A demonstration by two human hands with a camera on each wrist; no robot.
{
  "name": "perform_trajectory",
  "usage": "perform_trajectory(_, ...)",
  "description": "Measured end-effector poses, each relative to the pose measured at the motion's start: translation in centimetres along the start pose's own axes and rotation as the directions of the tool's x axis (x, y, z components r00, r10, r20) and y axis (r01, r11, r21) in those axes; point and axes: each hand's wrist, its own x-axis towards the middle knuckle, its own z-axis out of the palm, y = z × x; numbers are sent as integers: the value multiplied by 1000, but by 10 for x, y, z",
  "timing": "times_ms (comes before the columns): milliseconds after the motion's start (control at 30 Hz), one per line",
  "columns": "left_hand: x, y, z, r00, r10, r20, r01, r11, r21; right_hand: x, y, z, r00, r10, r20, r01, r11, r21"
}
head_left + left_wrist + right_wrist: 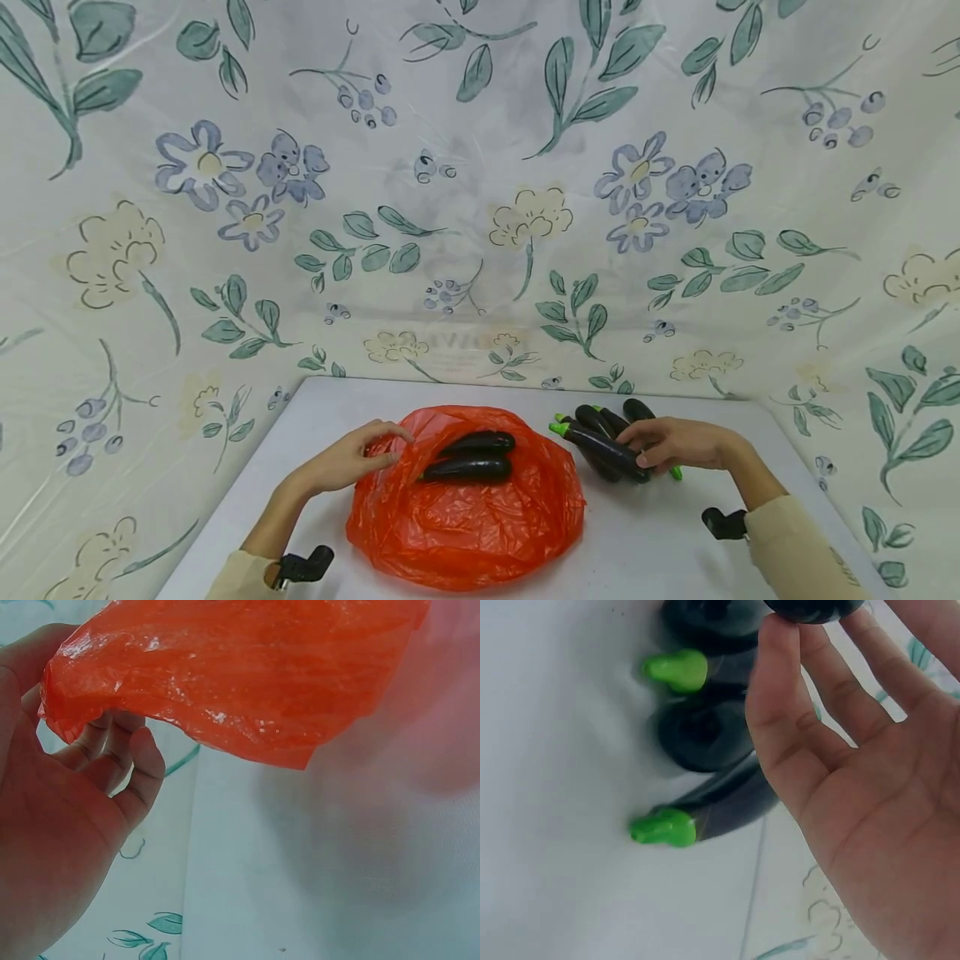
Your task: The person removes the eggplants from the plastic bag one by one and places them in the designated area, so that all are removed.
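A red plastic bag (480, 542) lies with its mouth open in the head view, two dark eggplants (468, 469) showing inside it. My left hand (341, 458) holds the bag's rim at its left side; in the left wrist view the thin red film (225, 690) passes between thumb and fingers. To the right of the bag, my right hand (686, 444) pinches one end of a long eggplant (600, 450), whose green stem points left. The right wrist view shows only that eggplant's rounded dark end (814, 609) at the fingertips.
Several other eggplants (727, 802) with green stems lie together under and behind the held one. The white table (315, 404) meets a floral-patterned sheet (450, 275) at its back and sides. A small black camera (303, 567) is strapped to each wrist.
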Motion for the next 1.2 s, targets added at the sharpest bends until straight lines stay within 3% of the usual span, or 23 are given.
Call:
perform_trajectory(400, 1, -2, 2, 1000, -6, -2, 6, 1000, 0, -12, 17, -11, 996, 1, -92, -1, 1000, 2)
perform_trajectory(867, 0, -1, 0, 1000, -10, 2, 10, 1000, -5, -25, 37, -21, 973, -8, -230, 17, 999, 36)
perform_trajectory(1200, -1, -1, 0, 1000, -7, 2, 7, 1000, -5, -32, 49, -22, 922, 10, -387, 2, 1000, 30)
